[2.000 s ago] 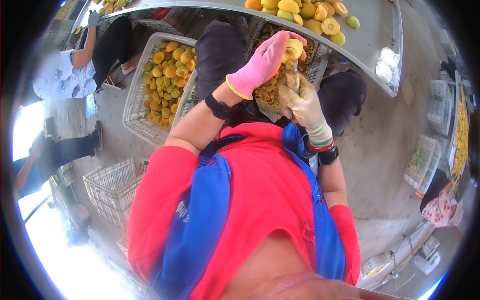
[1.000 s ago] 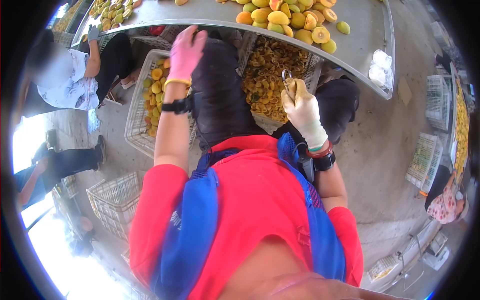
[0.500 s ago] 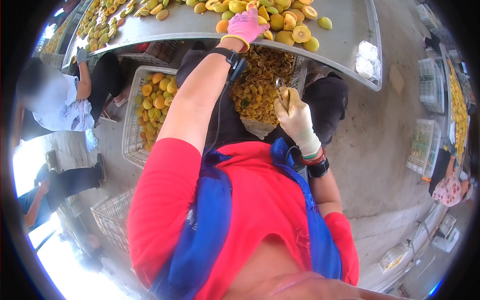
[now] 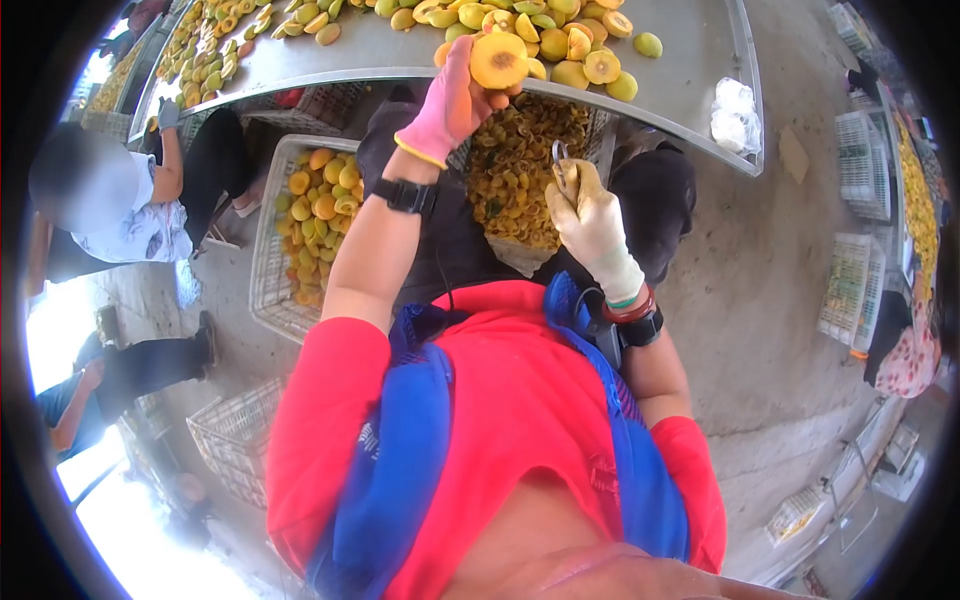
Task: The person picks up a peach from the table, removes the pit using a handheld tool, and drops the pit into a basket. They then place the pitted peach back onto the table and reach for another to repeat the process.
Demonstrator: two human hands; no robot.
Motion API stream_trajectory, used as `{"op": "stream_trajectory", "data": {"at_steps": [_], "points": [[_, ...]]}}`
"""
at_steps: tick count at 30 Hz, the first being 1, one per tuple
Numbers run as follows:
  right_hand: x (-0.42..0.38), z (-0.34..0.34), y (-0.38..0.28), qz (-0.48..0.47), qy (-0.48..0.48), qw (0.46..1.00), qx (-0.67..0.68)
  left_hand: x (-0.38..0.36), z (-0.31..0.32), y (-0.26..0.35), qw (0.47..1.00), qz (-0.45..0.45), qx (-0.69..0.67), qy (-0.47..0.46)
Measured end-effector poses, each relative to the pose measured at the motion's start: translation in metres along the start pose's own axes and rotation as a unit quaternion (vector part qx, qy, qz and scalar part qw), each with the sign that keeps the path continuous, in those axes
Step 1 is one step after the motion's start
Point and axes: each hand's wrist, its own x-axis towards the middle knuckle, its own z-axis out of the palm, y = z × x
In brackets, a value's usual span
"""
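Observation:
My left hand (image 4: pixel 455 108), in a pink glove, holds a halved yellow fruit (image 4: pixel 499 60) near the table's front edge, its cut face showing. A white glove covers my right hand (image 4: pixel 590 215), closed round a small metal tool (image 4: pixel 560 160) whose curved tip points up. Halved and whole fruits (image 4: pixel 570 74) lie on the metal table (image 4: pixel 680 75). Below the edge, between my legs, a crate (image 4: pixel 515 255) holds many orange-brown fruit scraps (image 4: pixel 520 170).
To the left, a white crate (image 4: pixel 268 270) holds whole fruits. A clear plastic bag (image 4: pixel 735 118) lies at the table's right end. A co-worker (image 4: pixel 130 195) sits at the left. Stacked crates (image 4: pixel 862 165) stand at the far right; another crate (image 4: pixel 235 435) is lower left.
My left hand has drawn back from the fruit pile, turned over and now holds up a fruit half. My right hand has barely moved with the tool.

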Motion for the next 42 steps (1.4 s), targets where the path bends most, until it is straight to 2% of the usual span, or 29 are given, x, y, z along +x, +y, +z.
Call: {"op": "stream_trajectory", "data": {"at_steps": [4, 5, 8, 10, 12, 15, 18, 21, 25, 27, 30, 36, 40, 42], "points": [[0.015, -0.004, -0.015, -0.06, 0.026, 0.998, -0.012, -0.037, 0.027, 0.008, 0.996, 0.014, 0.06, -0.06], [0.02, -0.006, -0.022, -0.051, 0.031, 0.997, 0.039, -0.041, 0.028, 0.003, 0.992, 0.039, 0.086, -0.084], [0.028, -0.009, -0.035, 0.024, 0.051, 0.99, 0.131, -0.061, 0.055, 0.012, 0.981, 0.059, 0.177, -0.056], [0.028, -0.006, -0.032, -0.016, 0.077, 0.993, 0.093, -0.065, 0.061, 0.007, 0.981, 0.076, 0.173, -0.032], [0.028, -0.004, -0.034, 0.007, 0.065, 0.994, 0.086, -0.067, 0.062, -0.001, 0.98, 0.092, 0.177, -0.01], [0.025, -0.001, -0.036, 0.032, 0.068, 0.993, 0.09, -0.061, 0.065, -0.024, 0.978, 0.188, 0.087, -0.013], [0.024, 0.003, -0.037, 0.062, 0.09, 0.984, 0.139, -0.065, 0.071, -0.032, 0.975, 0.216, 0.049, -0.006], [0.025, 0.003, -0.034, 0.054, 0.059, 0.978, 0.19, -0.063, 0.069, -0.035, 0.972, 0.22, 0.086, -0.004], [0.022, 0.01, -0.032, 0.147, 0.007, 0.921, 0.362, -0.063, 0.062, -0.038, 0.979, 0.198, 0.031, -0.046], [0.021, 0.006, -0.036, 0.192, -0.034, 0.883, 0.426, -0.065, 0.059, -0.038, 0.978, 0.194, 0.067, -0.042], [0.022, -0.01, -0.045, 0.277, -0.139, 0.784, 0.538, -0.065, 0.052, -0.039, 0.975, 0.201, 0.075, -0.059], [0.014, -0.013, -0.038, 0.267, -0.263, 0.633, 0.677, -0.07, 0.048, -0.026, 0.978, 0.15, 0.084, -0.121], [0.009, -0.009, -0.03, 0.268, -0.253, 0.647, 0.667, -0.069, 0.052, -0.025, 0.977, 0.151, 0.1, -0.113], [0.008, -0.009, -0.026, 0.261, -0.255, 0.663, 0.654, -0.066, 0.056, -0.019, 0.979, 0.16, 0.11, -0.068]]}}
